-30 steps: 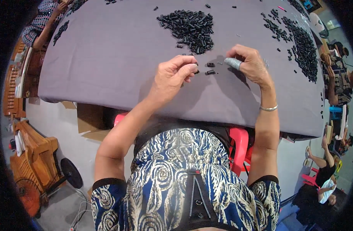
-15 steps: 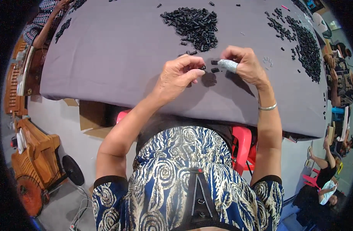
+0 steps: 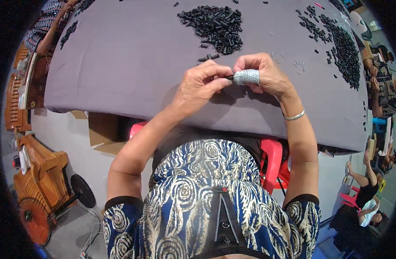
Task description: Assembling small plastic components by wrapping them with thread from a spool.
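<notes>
My left hand pinches a small black plastic part between thumb and fingertips, just above the cloth. Touching its right end is my right hand, fingers curled in, with grey wrapping on the thumb. Whatever the right fingertips grip is hidden behind that wrapped thumb. A large pile of black plastic parts lies on the cloth beyond my hands. Some loose black parts rest between the pile and my left hand. Several small clear pieces are scattered to the right.
A grey cloth covers the table. More black parts spread along its right side, near a pink pen. Other people sit at the left and right edges. A red plastic chair and an open cardboard box are by the table's near edge.
My right hand has moved left and now meets my left hand at the black part. The two black parts seen between the hands before are no longer visible there.
</notes>
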Motion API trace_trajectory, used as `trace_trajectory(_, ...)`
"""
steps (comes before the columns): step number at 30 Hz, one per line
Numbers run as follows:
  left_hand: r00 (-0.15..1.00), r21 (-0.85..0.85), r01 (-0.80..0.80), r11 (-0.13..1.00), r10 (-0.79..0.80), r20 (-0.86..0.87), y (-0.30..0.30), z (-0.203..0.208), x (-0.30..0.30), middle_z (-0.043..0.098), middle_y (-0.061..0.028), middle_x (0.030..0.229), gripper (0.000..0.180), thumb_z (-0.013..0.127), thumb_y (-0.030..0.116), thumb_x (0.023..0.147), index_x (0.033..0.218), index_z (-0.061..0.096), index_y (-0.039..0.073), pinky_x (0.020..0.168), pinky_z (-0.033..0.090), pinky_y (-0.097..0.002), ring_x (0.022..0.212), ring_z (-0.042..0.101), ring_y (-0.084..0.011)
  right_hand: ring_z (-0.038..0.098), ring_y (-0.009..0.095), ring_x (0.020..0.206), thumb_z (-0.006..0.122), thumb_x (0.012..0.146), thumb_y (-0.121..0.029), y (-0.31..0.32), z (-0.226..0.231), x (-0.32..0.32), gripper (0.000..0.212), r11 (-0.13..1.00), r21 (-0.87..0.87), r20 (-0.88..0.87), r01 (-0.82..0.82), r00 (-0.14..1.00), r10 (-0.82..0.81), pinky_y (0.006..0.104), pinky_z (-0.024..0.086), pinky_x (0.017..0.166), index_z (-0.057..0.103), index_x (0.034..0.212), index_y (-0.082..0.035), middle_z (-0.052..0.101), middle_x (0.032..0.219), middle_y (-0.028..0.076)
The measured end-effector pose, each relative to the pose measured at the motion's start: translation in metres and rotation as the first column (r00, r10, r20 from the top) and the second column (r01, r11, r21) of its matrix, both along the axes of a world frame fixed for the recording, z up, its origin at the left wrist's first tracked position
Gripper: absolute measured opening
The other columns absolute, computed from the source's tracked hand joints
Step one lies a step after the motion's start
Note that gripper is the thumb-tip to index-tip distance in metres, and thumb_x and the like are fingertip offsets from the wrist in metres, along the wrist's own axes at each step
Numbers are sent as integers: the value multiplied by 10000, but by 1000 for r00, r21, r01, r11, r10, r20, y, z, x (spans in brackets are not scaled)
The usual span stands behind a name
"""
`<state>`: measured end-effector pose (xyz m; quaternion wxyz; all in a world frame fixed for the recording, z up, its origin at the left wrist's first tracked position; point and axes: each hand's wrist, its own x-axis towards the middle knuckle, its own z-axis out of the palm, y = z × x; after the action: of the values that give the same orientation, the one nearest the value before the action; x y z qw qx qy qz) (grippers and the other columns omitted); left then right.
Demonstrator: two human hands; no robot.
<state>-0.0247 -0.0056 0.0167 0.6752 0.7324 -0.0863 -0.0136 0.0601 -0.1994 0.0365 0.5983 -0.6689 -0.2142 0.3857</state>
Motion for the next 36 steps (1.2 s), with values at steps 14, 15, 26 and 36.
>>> trace_trajectory(14,991,-182,-35,983,10,-136,-3,-9,-1,577,4,830,163,623,59,859,1011,638,2,627,446,-195,686,532,-60,411,4,421,674,835,-222,5,-3,0,170,1000,1,44,-21,999,21,159,303,345,594,796,-77,491,589,-58)
trace_trajectory(15,991,-181,-34,983,10,-135,-3,-8,-1,577,4,830,163,623,59,859,1011,638,2,627,446,-195,686,532,-60,418,9,420,663,845,-232,4,-3,0,166,997,-23,18,-67,998,68,168,318,351,606,814,-78,492,590,-61)
trace_trajectory(26,945,-311,-314,897,326,-13,48,-7,24,628,-46,859,193,628,65,865,1045,625,-6,622,484,-230,733,592,-114,443,-8,525,571,907,-124,-9,-1,12,104,914,114,224,390,886,-406,137,377,431,635,954,-57,545,701,-44)
trace_trajectory(36,939,-100,-332,938,338,60,52,-14,26,629,-32,858,172,614,96,884,1020,634,-8,578,471,-187,715,585,-65,537,93,708,616,839,-61,-5,-17,18,102,949,12,602,314,756,-258,239,443,646,625,930,-17,602,755,-14)
